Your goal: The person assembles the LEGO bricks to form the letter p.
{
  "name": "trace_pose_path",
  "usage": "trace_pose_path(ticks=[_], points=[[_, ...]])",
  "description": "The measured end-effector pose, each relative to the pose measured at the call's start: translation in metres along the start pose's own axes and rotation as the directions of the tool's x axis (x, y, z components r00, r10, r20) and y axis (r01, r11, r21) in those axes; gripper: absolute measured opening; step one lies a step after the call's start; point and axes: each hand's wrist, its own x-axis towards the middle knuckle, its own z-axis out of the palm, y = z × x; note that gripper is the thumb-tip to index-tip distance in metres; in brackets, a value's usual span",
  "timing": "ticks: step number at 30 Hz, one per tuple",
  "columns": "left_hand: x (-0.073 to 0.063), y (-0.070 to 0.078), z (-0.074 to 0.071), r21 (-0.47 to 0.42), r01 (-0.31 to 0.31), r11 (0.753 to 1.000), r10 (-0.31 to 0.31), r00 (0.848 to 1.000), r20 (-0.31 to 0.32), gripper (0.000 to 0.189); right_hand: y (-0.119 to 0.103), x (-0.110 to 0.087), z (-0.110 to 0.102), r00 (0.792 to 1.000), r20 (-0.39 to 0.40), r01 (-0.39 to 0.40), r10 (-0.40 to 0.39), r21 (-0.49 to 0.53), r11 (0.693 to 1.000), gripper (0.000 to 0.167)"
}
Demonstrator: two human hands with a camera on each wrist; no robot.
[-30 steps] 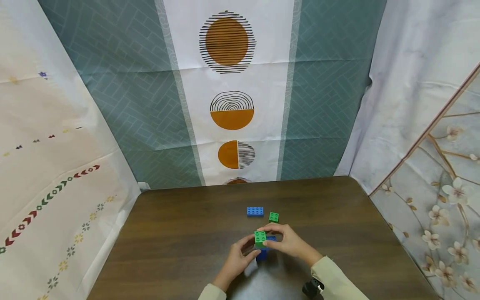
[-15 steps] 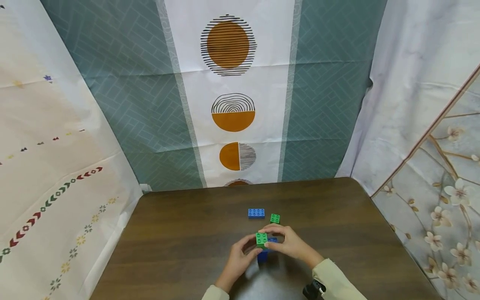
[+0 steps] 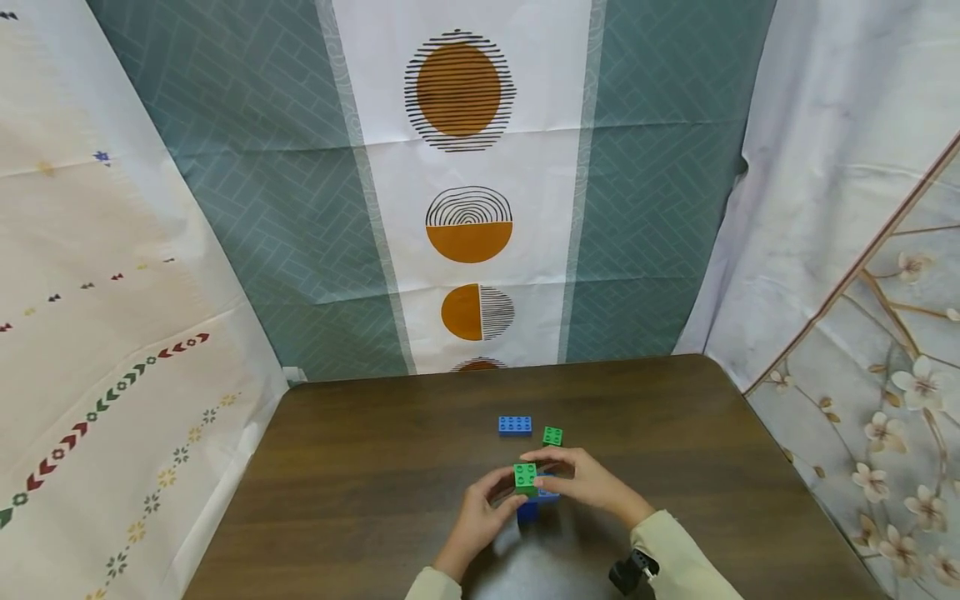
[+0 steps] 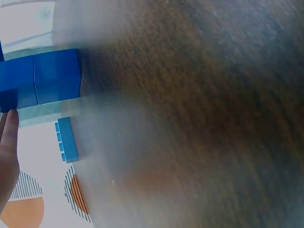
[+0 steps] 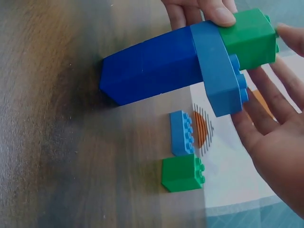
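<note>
An upright tower stands between both hands: two dark blue bricks (image 5: 147,64), a lighter blue brick (image 5: 218,71) lying crosswise on them, and a green brick (image 5: 249,38) on top at one end. My left hand (image 3: 480,517) holds the tower from the left, its thumb pressed on the green brick close to the blue one. From the other side my right hand (image 3: 588,483) pinches the green brick, thumb at its studs and fingers reaching behind. In the left wrist view one finger (image 4: 9,130) touches the side of the dark blue stack.
Behind the tower on the brown wooden table (image 3: 360,483) lie another blue brick (image 3: 515,426) and a second green brick (image 3: 552,436). A patterned curtain (image 3: 637,208) hangs beyond the far edge. Cloths flank both sides.
My right thumb has shifted slightly up along the green brick, so more of the crosswise blue brick shows. My left hand keeps its hold. The head view has shifted a little.
</note>
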Motion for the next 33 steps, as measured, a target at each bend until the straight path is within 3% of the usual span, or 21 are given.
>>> trace_pose_path(ticks=[3, 7, 12, 16, 22, 25, 33], points=[[0.0, 0.0, 0.0, 0.008, 0.005, 1.0, -0.005, 1.0, -0.001, 0.035, 0.003, 0.001, -0.004, 0.998, -0.057, -0.004, 0.006, 0.043, 0.999, 0.032], [0.0, 0.005, 0.001, 0.028, 0.004, 1.0, -0.004, 1.0, -0.011, 0.035, 0.009, 0.005, -0.011, 0.984, -0.181, 0.001, 0.001, 0.007, 1.0, 0.029], [0.0, 0.015, 0.001, 0.028, 0.0, 1.0, 0.0, 1.0, -0.015, 0.034, 0.02, 0.009, -0.019, 0.945, -0.324, -0.045, 0.041, -0.008, 0.999, 0.03], [0.0, 0.011, 0.001, 0.025, 0.028, 0.999, -0.028, 1.0, -0.001, 0.034, 0.023, 0.012, -0.022, 0.911, -0.406, -0.072, 0.068, 0.006, 0.997, 0.031], [-0.001, 0.004, 0.002, 0.013, 0.032, 0.999, -0.032, 0.999, -0.001, 0.036, 0.011, 0.016, -0.022, 0.895, -0.432, -0.13, 0.113, -0.011, 0.991, 0.033], [-0.001, 0.017, 0.001, 0.007, 0.058, 0.998, -0.058, 0.998, 0.003, 0.035, 0.011, 0.018, -0.022, 0.887, -0.435, -0.173, 0.156, 0.0, 0.985, 0.034], [-0.001, 0.033, -0.001, -0.007, 0.072, 0.997, -0.072, 0.997, 0.003, 0.034, 0.064, 0.024, -0.024, 0.855, -0.464, -0.247, 0.233, 0.032, 0.969, 0.039]])
